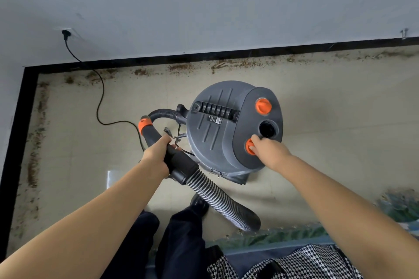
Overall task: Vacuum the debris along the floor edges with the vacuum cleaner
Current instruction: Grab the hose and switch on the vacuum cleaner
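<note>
Two hands are used: left hand [156, 156] is clamped on hose handle [179, 163], right hand [268, 150] fingers pressed on orange knob [250, 146], perhaps gripping. Vacuum cleaner [229, 129] is stood mid-floor; debris [36, 133] is spread along wall edges w/ free floor [328, 120] at right.

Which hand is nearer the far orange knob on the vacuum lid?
Right. The right hand rests on the near orange knob, just below the far orange knob; the left hand grips the hose handle, off to the canister's left.
</note>
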